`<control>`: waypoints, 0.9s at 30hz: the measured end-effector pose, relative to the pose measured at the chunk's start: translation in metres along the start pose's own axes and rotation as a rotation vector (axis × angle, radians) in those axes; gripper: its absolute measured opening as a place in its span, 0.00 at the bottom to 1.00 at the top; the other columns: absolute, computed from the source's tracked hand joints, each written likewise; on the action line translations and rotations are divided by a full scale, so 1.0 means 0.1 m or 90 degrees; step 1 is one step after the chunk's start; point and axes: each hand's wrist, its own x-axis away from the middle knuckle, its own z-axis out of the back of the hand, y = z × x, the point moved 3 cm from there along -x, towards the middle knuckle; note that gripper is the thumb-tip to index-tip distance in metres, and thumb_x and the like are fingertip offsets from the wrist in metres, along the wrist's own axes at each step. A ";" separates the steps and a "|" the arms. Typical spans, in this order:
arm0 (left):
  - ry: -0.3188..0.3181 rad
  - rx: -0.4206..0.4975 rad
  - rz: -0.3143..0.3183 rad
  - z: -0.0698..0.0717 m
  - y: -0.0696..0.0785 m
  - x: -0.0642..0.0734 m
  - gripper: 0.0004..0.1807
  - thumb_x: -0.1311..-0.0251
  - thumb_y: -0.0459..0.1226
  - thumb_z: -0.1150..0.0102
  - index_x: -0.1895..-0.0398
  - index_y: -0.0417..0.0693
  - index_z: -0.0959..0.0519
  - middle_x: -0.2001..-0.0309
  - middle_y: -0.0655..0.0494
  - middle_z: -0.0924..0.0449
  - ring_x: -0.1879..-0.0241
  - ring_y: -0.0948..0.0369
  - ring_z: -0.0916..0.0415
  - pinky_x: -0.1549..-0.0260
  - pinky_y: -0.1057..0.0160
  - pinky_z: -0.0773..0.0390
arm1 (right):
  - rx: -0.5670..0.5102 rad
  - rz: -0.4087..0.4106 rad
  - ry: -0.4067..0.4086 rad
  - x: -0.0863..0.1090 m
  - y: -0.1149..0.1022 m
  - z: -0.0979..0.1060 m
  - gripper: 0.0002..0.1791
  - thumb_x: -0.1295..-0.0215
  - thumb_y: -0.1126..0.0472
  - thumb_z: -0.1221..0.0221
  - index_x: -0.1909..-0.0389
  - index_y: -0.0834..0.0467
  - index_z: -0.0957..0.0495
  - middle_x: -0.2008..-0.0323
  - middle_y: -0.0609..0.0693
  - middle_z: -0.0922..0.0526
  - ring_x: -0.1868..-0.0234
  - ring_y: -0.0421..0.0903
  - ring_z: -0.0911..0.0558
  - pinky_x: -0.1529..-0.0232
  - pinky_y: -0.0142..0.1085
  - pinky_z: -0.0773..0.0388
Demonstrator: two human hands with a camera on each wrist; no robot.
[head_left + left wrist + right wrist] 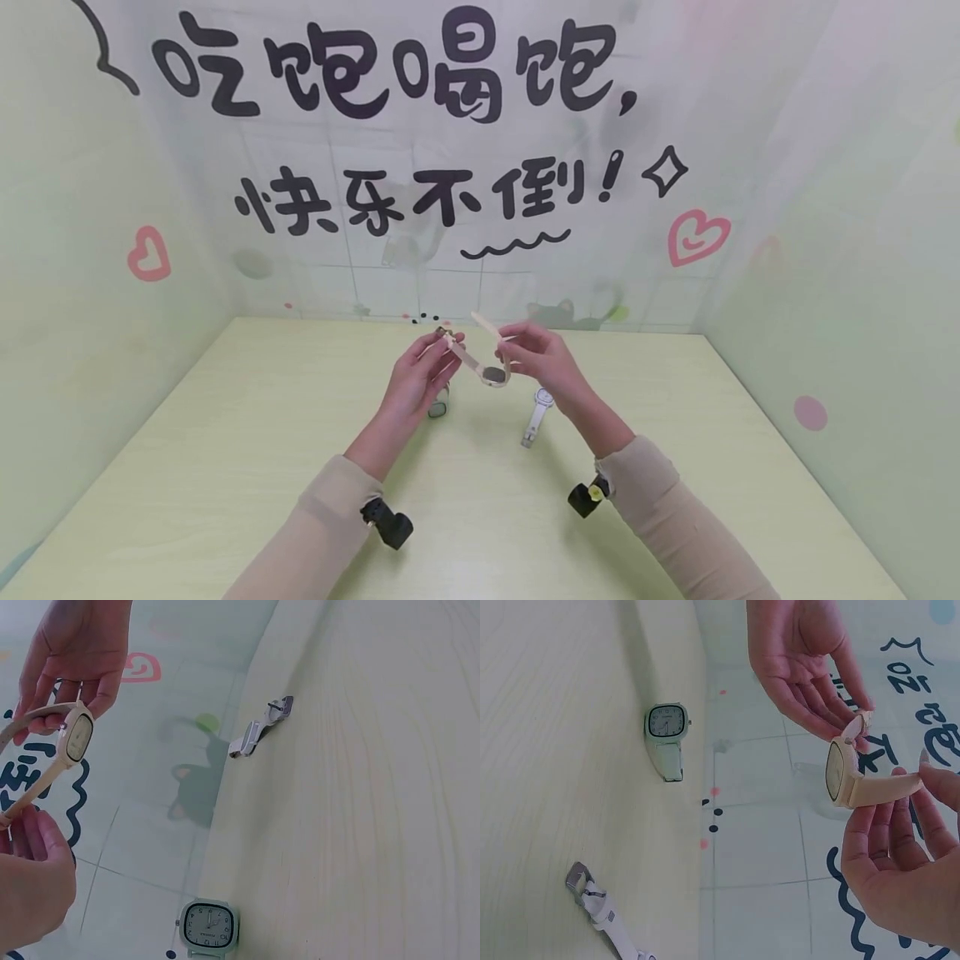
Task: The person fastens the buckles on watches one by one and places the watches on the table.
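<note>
A cream wristwatch hangs above the table with its strap unfastened and its dial drooping between the two hands. The left hand pinches the buckle end of the strap. On the other side, the right hand holds the free strap between thumb and fingers. In the left wrist view, the watch's dial is seen between the hands. From the right wrist view, the left hand grips near the buckle, while the right hand has its thumb on top of the strap and fingers beneath.
On the pale wooden table lie two more watches. A pale green one is below the left hand, and a white one lies below the right hand. A printed curtain with black lettering stands behind the table.
</note>
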 end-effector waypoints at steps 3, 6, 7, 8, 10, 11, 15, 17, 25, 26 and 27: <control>-0.008 0.009 -0.019 -0.01 0.01 0.02 0.08 0.26 0.33 0.51 0.49 0.49 0.25 0.58 0.62 0.12 0.51 0.65 0.16 0.43 0.67 0.20 | 0.025 0.006 -0.007 0.00 0.02 -0.01 0.18 0.30 0.64 0.42 0.43 0.67 0.25 0.65 0.40 0.15 0.59 0.38 0.16 0.49 0.39 0.16; -0.014 0.016 -0.034 -0.03 0.04 0.04 0.09 0.27 0.32 0.51 0.48 0.49 0.25 0.59 0.60 0.12 0.51 0.65 0.16 0.43 0.67 0.21 | 0.049 0.006 -0.011 0.00 0.03 -0.02 0.17 0.30 0.63 0.41 0.43 0.65 0.23 0.61 0.47 0.14 0.56 0.42 0.15 0.46 0.41 0.16; -0.014 0.017 -0.039 -0.04 0.05 0.05 0.10 0.27 0.31 0.51 0.48 0.50 0.25 0.59 0.60 0.12 0.52 0.65 0.15 0.43 0.67 0.21 | 0.058 0.008 -0.013 0.00 0.03 -0.02 0.17 0.30 0.63 0.42 0.43 0.65 0.22 0.58 0.52 0.13 0.55 0.42 0.15 0.46 0.42 0.16; -0.015 0.016 -0.043 -0.05 0.05 0.05 0.09 0.27 0.31 0.50 0.50 0.51 0.24 0.59 0.60 0.12 0.52 0.65 0.15 0.43 0.67 0.20 | 0.065 0.009 -0.015 0.00 0.03 -0.02 0.17 0.30 0.62 0.41 0.43 0.64 0.22 0.56 0.56 0.14 0.55 0.42 0.15 0.45 0.42 0.16; -0.018 0.014 -0.050 -0.06 0.06 0.06 0.09 0.28 0.31 0.49 0.52 0.52 0.22 0.59 0.60 0.12 0.53 0.65 0.15 0.43 0.67 0.20 | 0.072 0.014 -0.019 0.00 0.03 -0.02 0.17 0.30 0.62 0.41 0.43 0.65 0.22 0.53 0.59 0.14 0.54 0.44 0.15 0.45 0.42 0.17; -0.018 0.014 -0.052 -0.06 0.07 0.06 0.09 0.28 0.31 0.49 0.53 0.52 0.21 0.60 0.60 0.12 0.53 0.65 0.15 0.43 0.67 0.20 | 0.074 0.016 -0.022 0.00 0.03 -0.03 0.18 0.30 0.62 0.41 0.43 0.65 0.22 0.52 0.59 0.15 0.54 0.44 0.15 0.45 0.42 0.17; -0.021 0.006 -0.060 -0.07 0.08 0.07 0.09 0.29 0.31 0.47 0.56 0.53 0.19 0.60 0.60 0.12 0.54 0.65 0.15 0.44 0.67 0.19 | 0.079 0.022 -0.031 0.01 0.03 -0.03 0.18 0.31 0.62 0.40 0.44 0.66 0.21 0.53 0.52 0.14 0.51 0.52 0.15 0.46 0.41 0.17; -0.020 0.002 -0.062 -0.07 0.09 0.08 0.10 0.29 0.30 0.47 0.58 0.54 0.18 0.60 0.61 0.12 0.54 0.66 0.15 0.45 0.67 0.19 | 0.082 0.023 -0.035 0.01 0.02 -0.03 0.18 0.31 0.61 0.40 0.44 0.65 0.21 0.51 0.53 0.14 0.50 0.53 0.15 0.46 0.41 0.17; -0.008 -0.022 -0.064 -0.07 0.10 0.09 0.14 0.30 0.29 0.46 0.62 0.57 0.15 0.56 0.64 0.14 0.57 0.67 0.15 0.47 0.68 0.18 | 0.089 0.024 -0.043 0.03 0.01 -0.05 0.17 0.31 0.61 0.39 0.45 0.64 0.19 0.47 0.58 0.15 0.49 0.53 0.16 0.46 0.41 0.17; -0.006 -0.028 -0.062 -0.07 0.10 0.09 0.14 0.30 0.29 0.46 0.62 0.57 0.15 0.55 0.64 0.14 0.57 0.67 0.15 0.46 0.68 0.19 | 0.087 0.024 -0.044 0.03 0.01 -0.05 0.17 0.31 0.61 0.39 0.45 0.64 0.19 0.47 0.59 0.15 0.48 0.55 0.16 0.46 0.41 0.17; -0.005 -0.033 -0.061 -0.08 0.10 0.09 0.14 0.30 0.29 0.46 0.63 0.58 0.15 0.55 0.64 0.14 0.56 0.67 0.15 0.46 0.68 0.19 | 0.087 0.025 -0.045 0.03 0.01 -0.05 0.17 0.31 0.61 0.39 0.45 0.64 0.19 0.47 0.59 0.15 0.47 0.57 0.16 0.46 0.42 0.17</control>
